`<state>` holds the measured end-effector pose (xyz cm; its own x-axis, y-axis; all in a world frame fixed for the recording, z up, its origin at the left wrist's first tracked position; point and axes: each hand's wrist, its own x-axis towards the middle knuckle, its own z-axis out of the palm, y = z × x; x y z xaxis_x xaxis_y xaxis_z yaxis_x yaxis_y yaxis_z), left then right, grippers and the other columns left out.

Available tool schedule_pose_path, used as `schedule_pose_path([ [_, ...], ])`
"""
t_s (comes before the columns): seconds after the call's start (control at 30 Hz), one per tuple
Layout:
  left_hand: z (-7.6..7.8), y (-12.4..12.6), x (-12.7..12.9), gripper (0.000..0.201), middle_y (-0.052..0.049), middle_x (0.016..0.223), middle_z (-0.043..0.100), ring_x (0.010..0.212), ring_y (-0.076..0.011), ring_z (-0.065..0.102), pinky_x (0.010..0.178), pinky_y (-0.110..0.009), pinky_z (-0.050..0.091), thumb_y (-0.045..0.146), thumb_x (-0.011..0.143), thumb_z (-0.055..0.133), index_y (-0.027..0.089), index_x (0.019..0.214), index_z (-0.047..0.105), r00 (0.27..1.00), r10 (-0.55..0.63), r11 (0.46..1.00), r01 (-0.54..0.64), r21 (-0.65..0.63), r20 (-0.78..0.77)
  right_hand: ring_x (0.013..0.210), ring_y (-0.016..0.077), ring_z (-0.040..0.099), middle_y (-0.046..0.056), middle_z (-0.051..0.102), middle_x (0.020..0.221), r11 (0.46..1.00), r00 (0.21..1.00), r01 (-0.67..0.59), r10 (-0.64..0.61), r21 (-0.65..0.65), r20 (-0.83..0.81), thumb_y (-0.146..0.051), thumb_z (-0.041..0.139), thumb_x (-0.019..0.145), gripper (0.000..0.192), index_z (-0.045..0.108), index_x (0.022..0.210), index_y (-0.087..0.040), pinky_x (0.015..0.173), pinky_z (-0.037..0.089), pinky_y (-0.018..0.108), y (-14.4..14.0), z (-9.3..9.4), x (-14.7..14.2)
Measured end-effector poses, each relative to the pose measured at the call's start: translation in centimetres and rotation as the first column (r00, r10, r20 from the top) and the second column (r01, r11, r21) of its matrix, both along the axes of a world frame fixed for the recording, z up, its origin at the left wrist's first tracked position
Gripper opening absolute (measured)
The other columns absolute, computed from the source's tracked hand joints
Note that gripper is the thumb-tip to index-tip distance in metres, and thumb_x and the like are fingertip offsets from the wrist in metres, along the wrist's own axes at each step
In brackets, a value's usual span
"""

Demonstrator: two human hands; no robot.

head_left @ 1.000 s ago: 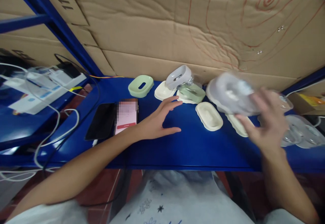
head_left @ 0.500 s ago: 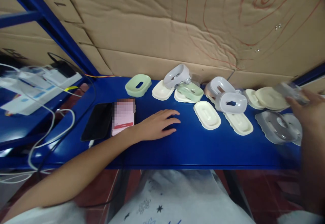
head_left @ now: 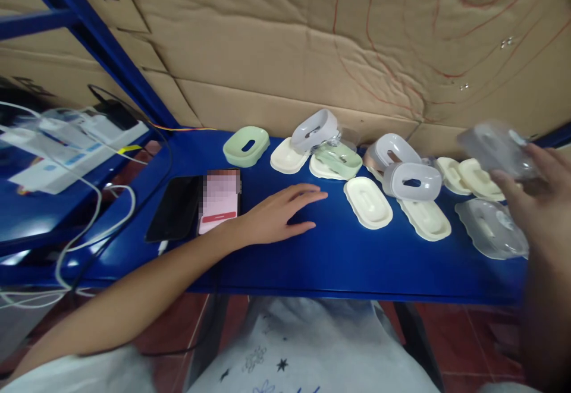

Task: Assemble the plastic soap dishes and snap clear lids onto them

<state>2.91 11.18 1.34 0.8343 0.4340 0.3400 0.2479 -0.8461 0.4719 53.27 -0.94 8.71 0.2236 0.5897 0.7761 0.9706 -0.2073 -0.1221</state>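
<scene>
The right hand (head_left: 530, 194) has lifted a clear tray (head_left: 495, 146), fingers gripping it; the left hand (head_left: 276, 214) stays flat, fingers open, on the counter (head_left: 339, 256).

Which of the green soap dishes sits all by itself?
The pale green oval soap dish at the far left of the row, beside the cardboard wall. The other green one lies stacked on a cream tray.

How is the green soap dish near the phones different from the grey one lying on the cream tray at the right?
The green dish is pale green; the grey dish is light grey. The green dish stands alone, flat on the blue shelf, while the grey dish rests on the end of a cream tray, tilted toward the camera. Both are oval, with a slot-shaped hole in the top.
</scene>
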Motion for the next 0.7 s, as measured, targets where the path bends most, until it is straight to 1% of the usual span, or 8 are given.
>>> schedule_pose_path([
  [0.07,0.5,-0.2,-0.1,0.086,-0.015,0.171,0.039,0.156,-0.0356,0.045,0.127,-0.058,0.045,0.046,0.097,0.079,0.036,0.169,0.034,0.995,-0.003,1.000,0.005,-0.014,0.100,0.142,0.0355,0.062,0.015,0.065,0.152,0.949,0.949,-0.312,0.313,-0.050,0.032,-0.055,0.083,0.090,0.071,0.065,0.153,-0.029,0.121,0.050,0.051,-0.8,0.2,-6.3],
  [0.17,0.9,-0.5,-0.1,0.116,-0.016,0.179,0.021,0.165,-0.0418,0.029,0.129,-0.066,0.039,0.057,0.084,0.090,0.042,0.173,0.017,0.976,-0.077,0.997,0.075,0.017,0.202,0.148,0.0346,0.057,0.010,0.048,0.170,0.715,0.735,-0.643,0.677,-0.275,0.040,-0.037,0.082,0.095,0.074,0.051,0.163,-0.038,0.123,0.051,0.054,-0.9,-1.0,-15.3],
  [0.23,0.8,-0.7,0.0,0.118,-0.015,0.181,0.015,0.166,-0.0428,0.024,0.130,-0.068,0.036,0.059,0.085,0.089,0.042,0.174,0.014,0.978,-0.110,0.994,0.103,0.047,0.177,0.151,0.0343,0.054,0.009,0.044,0.172,0.541,0.588,-0.764,0.808,-0.350,-0.035,-0.032,0.078,0.098,0.077,0.045,0.167,-0.038,0.124,0.051,0.056,0.0,-2.6,-19.3],
  [0.33,0.1,-0.5,0.1,0.097,-0.017,0.180,0.023,0.165,-0.0411,0.029,0.130,-0.066,0.037,0.051,0.096,0.080,0.039,0.173,0.023,0.995,-0.084,0.993,0.078,0.093,0.059,0.152,0.0345,0.052,0.011,0.044,0.172,0.443,0.515,-0.821,0.847,-0.360,-0.133,-0.035,0.075,0.100,0.075,0.042,0.168,-0.036,0.122,0.053,0.056,1.8,-5.1,-21.8],
  [0.47,-0.9,0.4,0.1,0.079,-0.017,0.175,0.035,0.163,-0.0395,0.035,0.130,-0.064,0.038,0.045,0.099,0.077,0.034,0.168,0.040,0.998,-0.057,0.995,0.058,0.084,-0.017,0.151,0.0327,0.054,0.014,0.049,0.168,0.462,0.578,-0.765,0.800,-0.448,-0.162,-0.043,0.064,0.106,0.066,0.043,0.167,-0.029,0.121,0.053,0.053,3.0,-6.3,-21.2],
  [0.6,-0.5,1.2,-0.4,0.072,-0.016,0.173,0.039,0.162,-0.0386,0.036,0.132,-0.063,0.034,0.049,0.100,0.074,0.031,0.165,0.047,0.999,0.035,0.999,-0.035,0.010,0.024,0.127,0.0430,0.068,0.025,0.071,0.136,0.714,0.832,-0.468,0.554,-0.521,0.012,-0.054,0.056,0.108,0.060,0.062,0.148,-0.011,0.103,0.059,0.062,2.9,-6.2,-19.4],
  [0.63,-0.2,1.3,-0.6,0.073,-0.016,0.172,0.041,0.161,-0.0380,0.037,0.132,-0.061,0.034,0.053,0.101,0.072,0.030,0.165,0.045,0.996,0.073,0.997,-0.072,-0.024,0.047,0.119,0.0437,0.071,0.025,0.073,0.129,0.745,0.869,-0.400,0.493,-0.534,0.038,-0.056,0.055,0.107,0.060,0.067,0.141,-0.008,0.098,0.060,0.062,2.9,-6.3,-19.1],
  [0.7,0.5,1.4,-0.8,0.076,-0.015,0.170,0.045,0.158,-0.0363,0.042,0.132,-0.058,0.036,0.057,0.102,0.070,0.028,0.166,0.042,0.986,0.140,0.987,-0.132,-0.089,0.093,0.115,0.0417,0.073,0.024,0.074,0.126,0.721,0.866,-0.396,0.500,-0.568,0.030,-0.054,0.052,0.109,0.055,0.071,0.134,-0.009,0.095,0.060,0.060,2.8,-6.5,-18.7],
])
